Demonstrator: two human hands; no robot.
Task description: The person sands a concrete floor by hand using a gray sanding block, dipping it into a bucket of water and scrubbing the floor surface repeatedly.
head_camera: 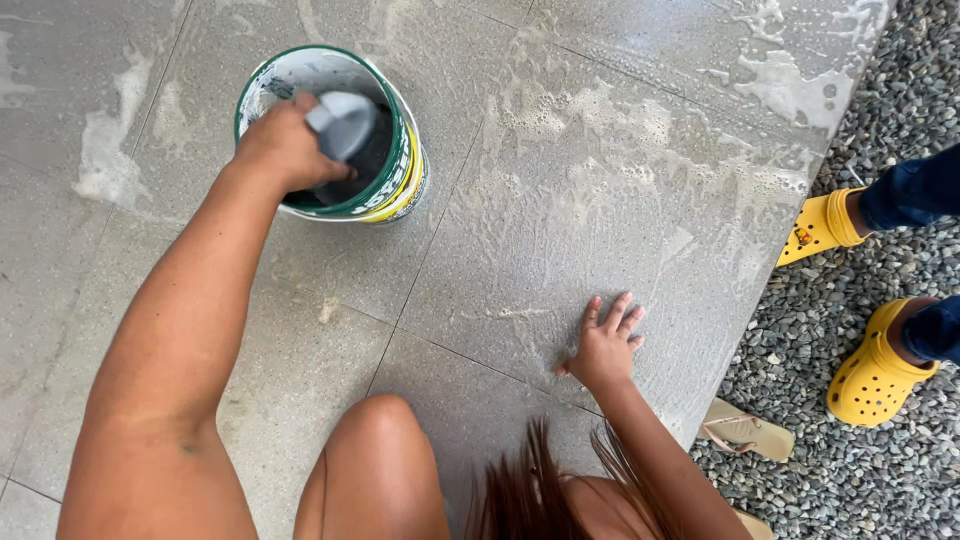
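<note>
My left hand (285, 145) grips a grey handle (343, 122) that dips into a white bucket with a green rim (400, 170) standing on the wet tiled floor (560, 190). What is at the lower end of the handle is hidden inside the bucket. My right hand (605, 345) lies flat on the soapy tile with its fingers spread and holds nothing. My bare knee (375, 440) is on the floor between my arms.
Soap suds (600, 120) streak the grey tiles. To the right the tiles end at a gravel bed (860, 480). Another person's feet in yellow clogs (875, 375) stand there, and a tan sandal (745, 430) lies at the edge.
</note>
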